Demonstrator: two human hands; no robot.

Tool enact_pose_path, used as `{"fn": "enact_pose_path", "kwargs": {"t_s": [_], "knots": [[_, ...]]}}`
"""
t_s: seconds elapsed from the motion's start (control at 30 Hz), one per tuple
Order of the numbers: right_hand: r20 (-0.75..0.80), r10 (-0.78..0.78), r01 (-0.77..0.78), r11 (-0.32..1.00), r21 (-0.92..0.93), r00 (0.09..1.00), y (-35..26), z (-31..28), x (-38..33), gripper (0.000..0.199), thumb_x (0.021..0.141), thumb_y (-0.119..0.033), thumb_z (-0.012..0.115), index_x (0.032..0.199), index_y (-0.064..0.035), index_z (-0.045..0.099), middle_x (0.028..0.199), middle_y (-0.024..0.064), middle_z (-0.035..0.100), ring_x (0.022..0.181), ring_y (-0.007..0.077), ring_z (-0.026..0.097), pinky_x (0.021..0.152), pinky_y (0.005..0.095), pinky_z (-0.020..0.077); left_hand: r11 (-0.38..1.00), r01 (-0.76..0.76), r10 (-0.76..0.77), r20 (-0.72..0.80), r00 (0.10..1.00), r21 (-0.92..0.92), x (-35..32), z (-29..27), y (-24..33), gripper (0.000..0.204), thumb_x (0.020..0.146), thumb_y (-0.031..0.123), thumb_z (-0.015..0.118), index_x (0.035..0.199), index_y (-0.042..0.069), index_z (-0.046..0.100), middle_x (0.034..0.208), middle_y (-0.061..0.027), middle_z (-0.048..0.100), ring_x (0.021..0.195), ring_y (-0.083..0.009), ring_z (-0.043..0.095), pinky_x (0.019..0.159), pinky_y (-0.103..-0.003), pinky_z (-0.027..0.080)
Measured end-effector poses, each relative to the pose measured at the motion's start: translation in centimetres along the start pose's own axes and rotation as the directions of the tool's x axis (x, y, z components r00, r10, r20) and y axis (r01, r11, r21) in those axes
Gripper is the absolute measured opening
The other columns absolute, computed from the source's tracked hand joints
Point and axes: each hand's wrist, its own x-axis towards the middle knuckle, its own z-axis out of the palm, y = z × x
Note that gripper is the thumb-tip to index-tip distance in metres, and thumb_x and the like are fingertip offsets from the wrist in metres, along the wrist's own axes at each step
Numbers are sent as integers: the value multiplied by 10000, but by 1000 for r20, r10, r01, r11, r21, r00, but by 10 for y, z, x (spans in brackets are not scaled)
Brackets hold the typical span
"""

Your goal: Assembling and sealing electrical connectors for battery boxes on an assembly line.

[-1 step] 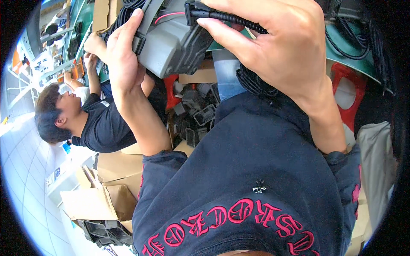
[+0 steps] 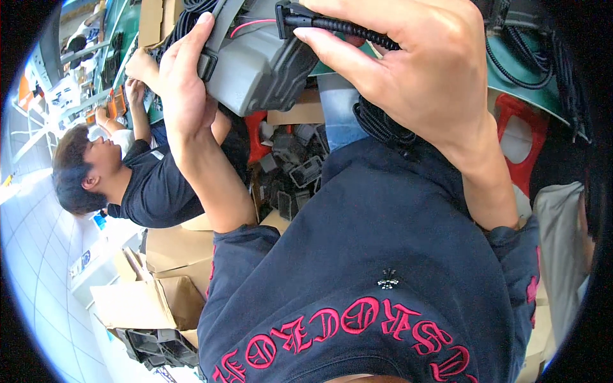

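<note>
At the top of the view, my left hand (image 2: pixel 184 80) grips a grey plastic housing (image 2: pixel 241 84) by its left side, fingers wrapped over a dark latch-like part. Between thumb and fingers, my right hand (image 2: pixel 424 73) pinches a black ribbed cable (image 2: pixel 354 30). The cable's flanged black end (image 2: pixel 282 20) sits close against the housing's upper edge. A thin red wire (image 2: pixel 252 23) curves from the housing toward that end. Whether the end touches the housing I cannot tell. A coiled black cable (image 2: pixel 382 124) hangs below my right hand.
A co-worker (image 2: pixel 153 185) in a dark shirt is at the left. Black cables (image 2: pixel 527 60) lie on the green table (image 2: pixel 562 105) at the right, above a red stool (image 2: pixel 518 137). Dark plastic parts (image 2: pixel 297 169) are piled below. Cardboard boxes (image 2: pixel 137 300) stand lower left.
</note>
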Motion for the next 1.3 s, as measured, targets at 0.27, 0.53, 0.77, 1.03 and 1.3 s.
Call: {"fn": "enact_pose_path", "kwargs": {"t_s": [0.27,0.53,0.77,1.03,1.3], "knots": [[-146,-90,103,991,85,985,11,4,-6,163,702,-50,753,825,13,666,660,99,583,558,263,595,483,344,465,996,68,-63,90,994,-57,-4,10,7,173,906,158,664,887,-14,670,846,-85,679,700,-124,645,643,-247,503],[-169,-129,127,992,-21,977,17,15,-6,154,723,-60,736,846,1,668,681,89,578,592,258,599,503,347,472,996,69,-64,72,995,-58,-4,10,6,192,889,170,669,873,-21,689,825,-89,697,665,-127,656,597,-248,506],[-449,-529,495,845,-202,720,41,52,-5,105,786,-95,693,796,-34,609,674,83,527,596,272,583,525,364,470,985,128,-131,-24,991,-115,-4,7,-8,244,869,118,695,1052,-25,621,898,-107,699,716,-167,680,662,-285,548],[-162,-21,1,993,-117,987,4,39,-8,112,820,-124,690,865,-24,664,714,77,535,620,279,597,540,378,470,963,-221,165,-309,937,-156,-22,47,-22,360,872,17,658,1123,112,419,1056,-93,560,875,-188,613,772,-340,540],[-176,-458,314,796,-517,871,19,62,-8,164,817,-130,713,947,-34,690,829,98,545,664,274,609,574,372,490,983,-111,64,-300,952,-144,-27,63,-58,384,1028,289,484,923,-20,687,804,-26,664,681,-59,550,628,-222,441]]}}
